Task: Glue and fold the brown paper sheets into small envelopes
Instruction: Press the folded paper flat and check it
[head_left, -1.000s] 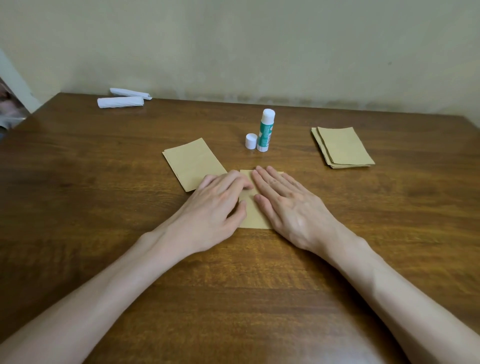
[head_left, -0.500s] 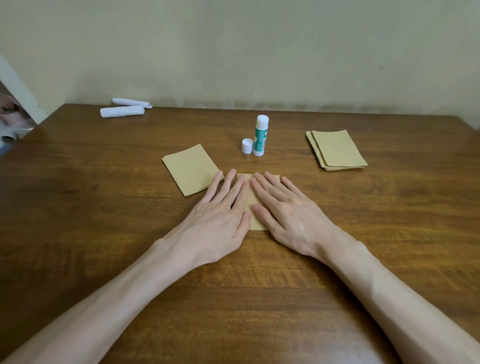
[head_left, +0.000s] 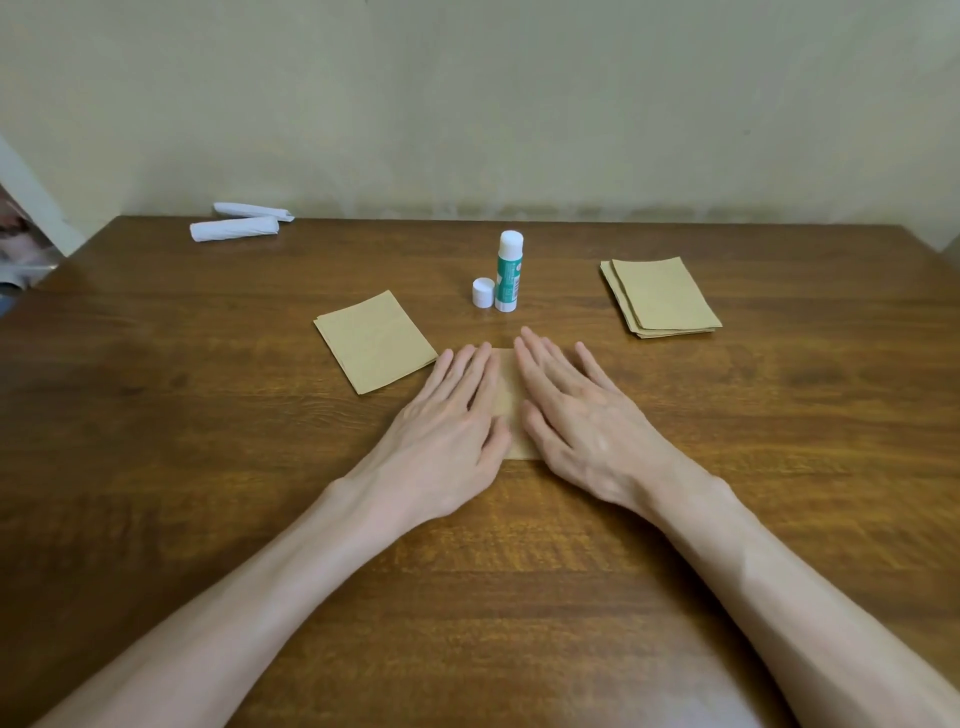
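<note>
A folded brown paper piece (head_left: 508, 395) lies flat on the wooden table (head_left: 208, 467), mostly hidden under both palms. My left hand (head_left: 447, 431) presses its left side with straight fingers. My right hand (head_left: 576, 415) presses the right side, fingers spread flat. A brown paper pile (head_left: 375, 340) lies just left of my left hand. A stack of brown sheets (head_left: 661, 296) sits at the right. An uncapped glue stick (head_left: 508, 272) stands upright behind the hands, its white cap (head_left: 483, 293) beside it.
Two white paper rolls (head_left: 234, 228) lie at the table's far left corner. A pale wall runs behind the table's back edge. Some blurred items show past the left edge.
My left hand's fingers went from curled to straight and flat. Both hands slid forward over the paper, and my view tilted so the table sits lower.
</note>
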